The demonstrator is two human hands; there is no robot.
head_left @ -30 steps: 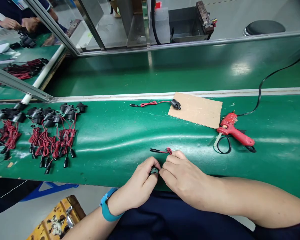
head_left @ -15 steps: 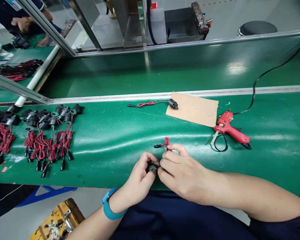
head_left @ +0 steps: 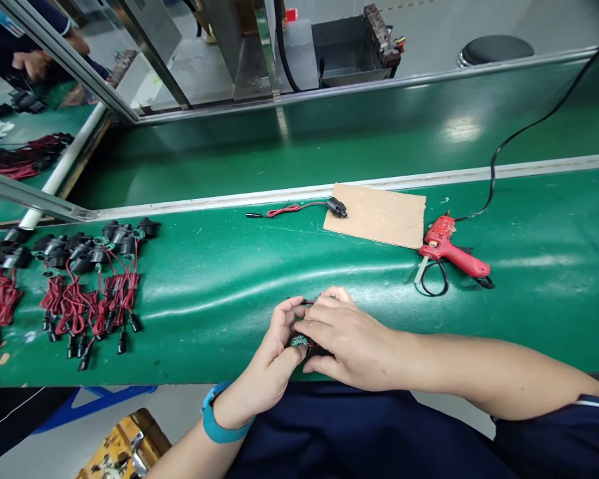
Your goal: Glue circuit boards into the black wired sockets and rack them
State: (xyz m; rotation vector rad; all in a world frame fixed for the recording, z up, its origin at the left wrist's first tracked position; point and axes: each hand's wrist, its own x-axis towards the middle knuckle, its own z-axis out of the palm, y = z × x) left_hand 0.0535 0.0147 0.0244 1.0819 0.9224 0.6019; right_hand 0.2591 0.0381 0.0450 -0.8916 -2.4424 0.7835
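My left hand (head_left: 274, 352) is closed around a small black pump-like part with a green circuit board (head_left: 298, 340) at its end, near the bench's front edge. Over it lies my right hand (head_left: 354, 346), fingers bent against the part and its red-and-black wire (head_left: 308, 302). Most of the wire bundle is hidden beneath the right hand. Farther back, a similar black part (head_left: 337, 207) with its wire rests on a piece of cardboard (head_left: 384, 216). A red glue gun (head_left: 452, 249) lies to the right of the cardboard.
Several black parts with bundled red wires (head_left: 87, 286) lie in groups at the left of the green bench (head_left: 219, 266). The glue gun's black cord (head_left: 496, 156) runs up to the right. Behind a metal frame, another person's hand (head_left: 32, 65) shows at upper left.
My right hand has moved in over the part and now covers the red wire bundle that stood out above it. The view has shifted slightly.
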